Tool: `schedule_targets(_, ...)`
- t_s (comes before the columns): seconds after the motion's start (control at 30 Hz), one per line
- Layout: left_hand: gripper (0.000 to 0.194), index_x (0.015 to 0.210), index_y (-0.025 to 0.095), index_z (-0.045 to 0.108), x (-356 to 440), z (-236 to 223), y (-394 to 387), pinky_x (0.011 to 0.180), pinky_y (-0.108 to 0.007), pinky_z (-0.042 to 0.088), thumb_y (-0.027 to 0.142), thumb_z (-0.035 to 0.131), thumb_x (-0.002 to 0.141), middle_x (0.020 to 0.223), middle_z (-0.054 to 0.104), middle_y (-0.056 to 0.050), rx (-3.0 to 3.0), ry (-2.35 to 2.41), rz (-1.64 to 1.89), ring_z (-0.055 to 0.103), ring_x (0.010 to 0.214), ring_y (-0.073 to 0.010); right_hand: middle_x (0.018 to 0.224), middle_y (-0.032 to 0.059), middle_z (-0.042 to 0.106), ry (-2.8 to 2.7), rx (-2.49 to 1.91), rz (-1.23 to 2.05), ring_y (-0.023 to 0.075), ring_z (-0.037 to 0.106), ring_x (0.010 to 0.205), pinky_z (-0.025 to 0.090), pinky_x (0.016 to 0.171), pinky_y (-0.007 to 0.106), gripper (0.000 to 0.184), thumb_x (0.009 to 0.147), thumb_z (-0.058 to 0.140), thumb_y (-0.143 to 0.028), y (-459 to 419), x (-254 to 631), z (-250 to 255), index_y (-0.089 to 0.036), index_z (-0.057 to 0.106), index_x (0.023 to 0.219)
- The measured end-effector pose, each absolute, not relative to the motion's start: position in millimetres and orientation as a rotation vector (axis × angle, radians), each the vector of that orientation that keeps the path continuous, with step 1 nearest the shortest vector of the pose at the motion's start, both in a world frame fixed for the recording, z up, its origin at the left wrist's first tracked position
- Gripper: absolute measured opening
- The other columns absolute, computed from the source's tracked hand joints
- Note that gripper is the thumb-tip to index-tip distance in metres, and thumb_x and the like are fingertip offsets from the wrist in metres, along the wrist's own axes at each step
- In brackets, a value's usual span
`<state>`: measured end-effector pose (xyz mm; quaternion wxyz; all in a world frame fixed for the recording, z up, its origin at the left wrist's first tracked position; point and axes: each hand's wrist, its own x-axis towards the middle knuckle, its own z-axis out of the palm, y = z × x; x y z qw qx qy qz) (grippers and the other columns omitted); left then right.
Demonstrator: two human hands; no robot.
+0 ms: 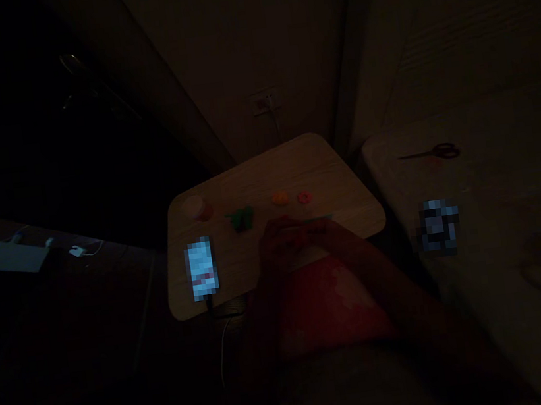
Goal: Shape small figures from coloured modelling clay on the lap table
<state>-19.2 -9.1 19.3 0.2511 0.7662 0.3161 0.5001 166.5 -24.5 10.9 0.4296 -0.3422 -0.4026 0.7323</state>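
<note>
In the dim light my left hand (275, 245) and my right hand (321, 229) meet over the near edge of a small wooden table (248, 182). Both have their fingers curled in, close together. A reddish patch shows between them, too dark to name. Just beyond the fingers lie an orange lump (280, 198) and a pink flower-shaped piece (304, 197). To the left sits a dark green clump (241, 218). A thin bluish-green strip (321, 218) lies beside my right hand.
A lit phone (202, 269) with a cable lies at the table's left, below a lidded tub (196, 207). On the pale surface at right are scissors (436, 152) and a blurred-out bright object (438, 227). A wall socket (266, 101) holds a plug.
</note>
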Motion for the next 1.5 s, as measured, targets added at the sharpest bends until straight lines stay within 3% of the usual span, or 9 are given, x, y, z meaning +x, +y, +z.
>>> schedule_targets(0.23, 0.02, 0.103, 0.028, 0.083, -19.3, 20.6, -9.7, 0.095, -0.044, 0.058, 0.043, 0.075, 0.093, 0.112, 0.078, -0.009, 2.044, 0.803, 1.382, 0.07, 0.11, -0.0241, 0.095, 0.0066, 0.082, -0.96, -0.757, 1.869, 0.0206, 0.072, 0.09, 0.051, 0.09, 0.035, 0.031, 0.076, 0.091, -0.042, -27.6, 160.5, 9.9, -0.018, 0.084, 0.095)
schedule_targets(0.43, 0.021, 0.098, 0.026, 0.084, -18.2, 22.2, -10.3, 0.093, -0.044, 0.059, 0.044, 0.075, 0.092, 0.109, 0.079, -0.01, 1.983, 0.824, 1.368, 0.072, 0.107, -0.0241, 0.1, 0.0092, 0.081, -0.888, -0.687, 1.924, 0.0217, 0.072, 0.098, 0.051, 0.096, 0.036, 0.041, 0.072, 0.093, -0.048, -27.2, 156.2, 10.7, -0.017, 0.084, 0.097)
schedule_targets(0.63, 0.023, 0.093, 0.025, 0.084, -16.4, 25.5, -11.0, 0.094, -0.044, 0.059, 0.047, 0.076, 0.091, 0.107, 0.079, -0.01, 1.968, 0.842, 1.354, 0.072, 0.107, -0.0242, 0.09, 0.0059, 0.08, -0.855, -0.674, 1.971, 0.0185, 0.072, 0.087, 0.053, 0.09, 0.034, 0.032, 0.07, 0.096, -0.042, -24.0, 159.2, 5.9, -0.018, 0.083, 0.088)
schedule_targets(0.8, 0.021, 0.098, 0.026, 0.084, -16.5, 26.0, -12.2, 0.093, -0.041, 0.059, 0.044, 0.08, 0.088, 0.106, 0.079, -0.009, 1.904, 0.826, 1.397, 0.072, 0.105, -0.0232, 0.098, 0.0071, 0.081, -0.815, -0.658, 1.948, 0.0186, 0.072, 0.091, 0.052, 0.091, 0.034, 0.04, 0.068, 0.096, -0.045, -24.7, 157.9, 6.4, -0.019, 0.084, 0.095)
schedule_targets(1.0, 0.02, 0.099, 0.027, 0.085, -17.4, 23.5, -12.6, 0.093, -0.041, 0.06, 0.044, 0.079, 0.089, 0.109, 0.078, -0.009, 1.905, 0.853, 1.37, 0.072, 0.107, -0.0236, 0.098, 0.0081, 0.082, -0.816, -0.66, 1.944, 0.0195, 0.072, 0.092, 0.053, 0.09, 0.033, 0.038, 0.067, 0.096, -0.045, -25.1, 156.9, 8.5, -0.017, 0.084, 0.09)
schedule_targets(1.5, 0.025, 0.084, 0.025, 0.08, -17.5, 19.8, -10.1, 0.103, -0.05, 0.057, 0.046, 0.072, 0.094, 0.105, 0.079, -0.008, 2.011, 0.83, 1.363, 0.071, 0.107, -0.0227, 0.083, 0.0042, 0.078, -0.856, -0.764, 1.972, 0.0161, 0.067, 0.078, 0.049, 0.083, 0.032, 0.031, 0.065, 0.097, -0.038, -23.0, 161.3, 4.5, -0.016, 0.082, 0.081)
